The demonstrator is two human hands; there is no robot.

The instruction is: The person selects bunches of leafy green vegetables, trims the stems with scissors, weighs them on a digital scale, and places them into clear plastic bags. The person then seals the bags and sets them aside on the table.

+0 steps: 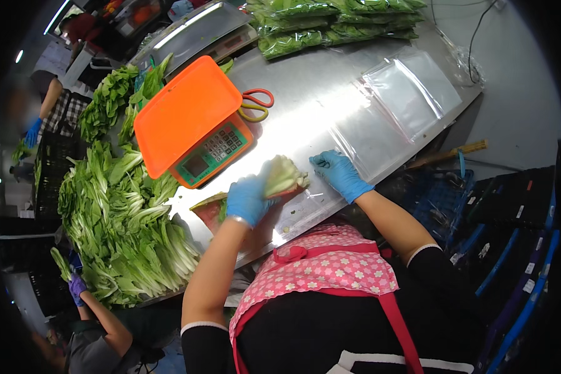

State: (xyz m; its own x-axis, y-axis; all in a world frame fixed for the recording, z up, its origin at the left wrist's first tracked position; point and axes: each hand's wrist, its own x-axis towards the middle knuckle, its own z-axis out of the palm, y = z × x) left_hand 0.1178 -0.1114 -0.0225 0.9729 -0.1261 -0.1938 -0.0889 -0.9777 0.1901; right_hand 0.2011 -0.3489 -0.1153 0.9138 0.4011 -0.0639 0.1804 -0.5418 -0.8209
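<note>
My left hand, in a blue glove, grips a bunch of leafy greens by its pale stem end; motion blurs both. Under and beside that hand lies a reddish, yellow-edged sheet or bag, partly covered by the hand. To the right, my right hand, also gloved in blue, hovers at or on the steel table with curled fingers. Whether it pinches anything is not plain. Close beyond it lie flat clear plastic bags. An orange scale stands beyond my left hand.
Loose leafy greens are heaped on the left. Scissors with red and yellow handles lie beside the scale. Bagged greens are stacked at the back. Crates stand at right. A co-worker's purple-gloved hand is at lower left.
</note>
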